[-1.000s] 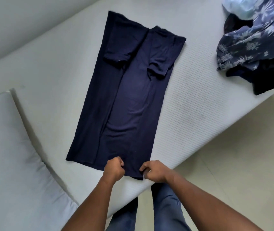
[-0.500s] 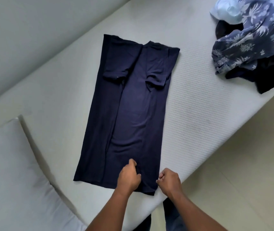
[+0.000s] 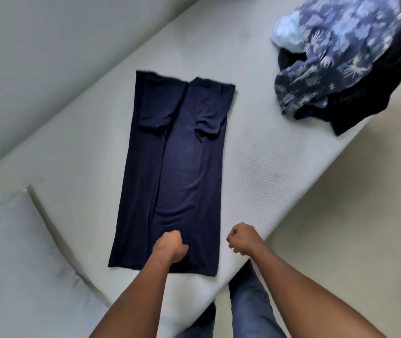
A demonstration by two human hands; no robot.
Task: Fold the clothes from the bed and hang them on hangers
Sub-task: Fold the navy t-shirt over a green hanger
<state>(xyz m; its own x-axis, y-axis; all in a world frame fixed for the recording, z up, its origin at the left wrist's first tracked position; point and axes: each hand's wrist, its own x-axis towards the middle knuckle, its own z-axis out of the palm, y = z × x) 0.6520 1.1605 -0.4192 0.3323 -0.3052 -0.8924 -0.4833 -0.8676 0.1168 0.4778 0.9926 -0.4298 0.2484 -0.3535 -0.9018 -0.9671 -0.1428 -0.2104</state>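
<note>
Release at the hem, a second after both fists sat on it: right hand (image 3: 243,240) now off the cloth, curled on nothing, just beside the right edge of the navy shirt (image 3: 182,167). Left hand (image 3: 170,247) curled too, over the fabric slightly above the hem; cannot tell whether pinching cloth or merely resting. Shirt flat on the bed (image 3: 255,167), narrowed lengthwise, both sleeves turned in, well apart from the heap of clothes (image 3: 328,69) at the far end. Probably means lengthwise fold judged done; crosswise fold, hem toward collar, likely next, then a hanger, none in view.
</note>
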